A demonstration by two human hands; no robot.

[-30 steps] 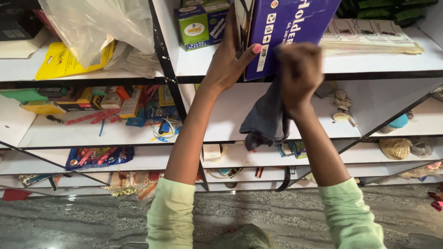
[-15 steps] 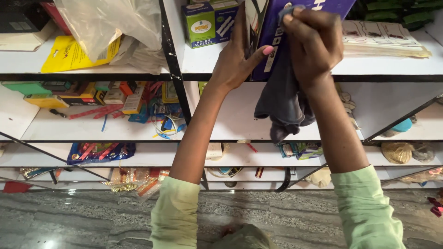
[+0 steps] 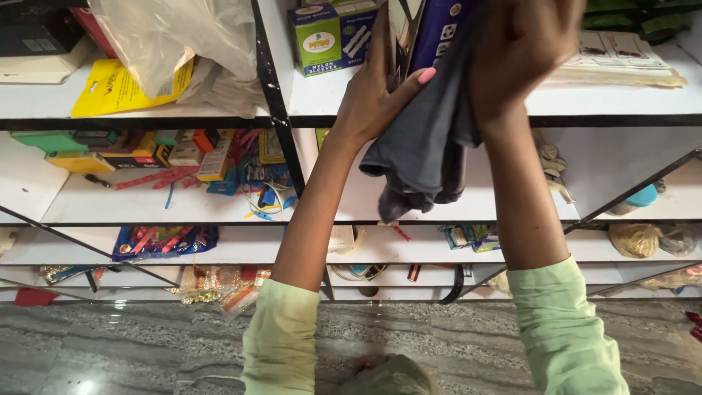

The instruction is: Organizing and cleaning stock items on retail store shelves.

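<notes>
A person in pale green sleeves is reaching up to a white shelf unit with black metal frames. The left hand [image 3: 380,91] is pressing flat against the side of a tall purple box [image 3: 442,33] standing on the upper shelf [image 3: 621,99], fingers spread and thumb out, steadying it rather than clasping it. The right hand [image 3: 523,55] is closing around a dark grey cloth [image 3: 420,157] and pushing it against the front of the box; the cloth is hanging down in loose folds below the shelf edge.

The box is standing near the shelf lip, so, as a judgement, a hard push from the cloth could be tipping it backward or sliding it sideways into the green and blue carton [image 3: 333,36] just beside it. The dangling cloth could also be snagging on the shelf edge or slipping from the fingers.

Counting what is showing: two hands, one purple box, one grey cloth, one green and blue carton, one clear plastic bag [image 3: 183,44] lying over one yellow packet [image 3: 117,91] on the left. The lower shelves are holding many small colourful packets, too jumbled for counting. A grey stone floor [image 3: 146,351] is showing below
</notes>
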